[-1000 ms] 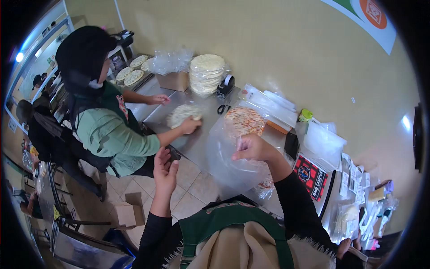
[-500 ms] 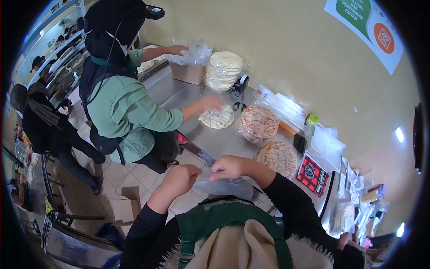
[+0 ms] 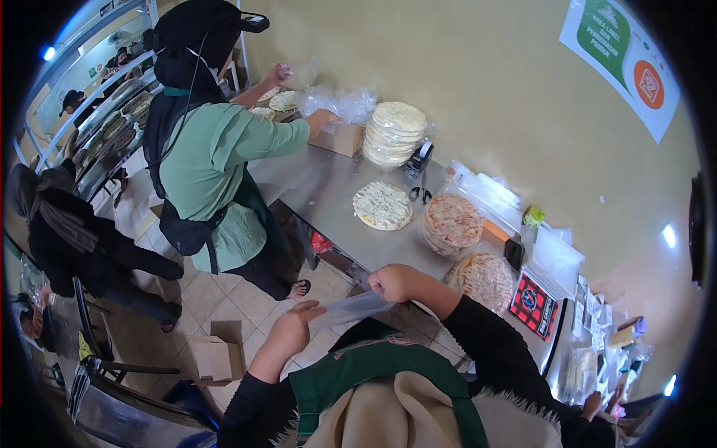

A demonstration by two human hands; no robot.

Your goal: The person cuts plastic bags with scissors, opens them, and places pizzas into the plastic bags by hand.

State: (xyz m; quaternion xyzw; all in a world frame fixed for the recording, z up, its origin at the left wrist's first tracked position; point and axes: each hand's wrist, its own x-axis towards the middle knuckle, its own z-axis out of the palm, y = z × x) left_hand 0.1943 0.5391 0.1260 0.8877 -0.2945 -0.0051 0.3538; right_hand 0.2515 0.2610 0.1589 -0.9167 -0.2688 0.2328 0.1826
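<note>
A clear plastic bag (image 3: 349, 308) is stretched between my hands in front of my apron. My left hand (image 3: 293, 328) is closed on its left end, and my right hand (image 3: 391, 284) pinches its right end. Beyond my right hand, a wrapped pizza (image 3: 484, 282) lies near the table's front edge. Behind it stands a stack of wrapped pizzas with red sauce (image 3: 453, 222). One white-topped pizza (image 3: 382, 206) lies unwrapped on the metal table (image 3: 317, 196), to the left of that stack.
A co-worker (image 3: 216, 164) stands at left, with one hand at a cardboard box (image 3: 340, 140) of plastic bags. Pale wrapped discs (image 3: 393, 133), a tape dispenser (image 3: 420, 158) and scissors (image 3: 420, 196) are along the back. An open carton (image 3: 216, 360) sits on the floor.
My left hand has come over and taken hold of the bag, which is now pulled flat and low. The co-worker has left the white-topped pizza and reached to the box. The view has shifted.
</note>
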